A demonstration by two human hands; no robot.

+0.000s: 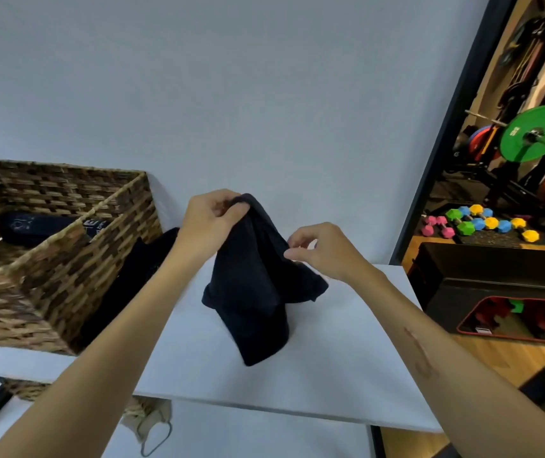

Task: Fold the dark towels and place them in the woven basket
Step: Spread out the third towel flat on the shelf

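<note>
A dark towel (254,285) hangs bunched above the white table (347,375), its lower end resting on the surface. My left hand (213,223) pinches its top corner. My right hand (322,247) grips an edge of the same towel a little lower, to the right. The woven basket (66,259) stands at the left on the table, with a folded dark towel (38,226) inside. Another dark towel (132,276) lies heaped between the basket and my left forearm, partly hidden.
A white wall rises just behind the table. To the right, past a black frame, are coloured dumbbells (483,223), weight plates (534,133) and a black box (496,276) on a wooden floor. A second woven basket (26,390) shows below the table's front edge.
</note>
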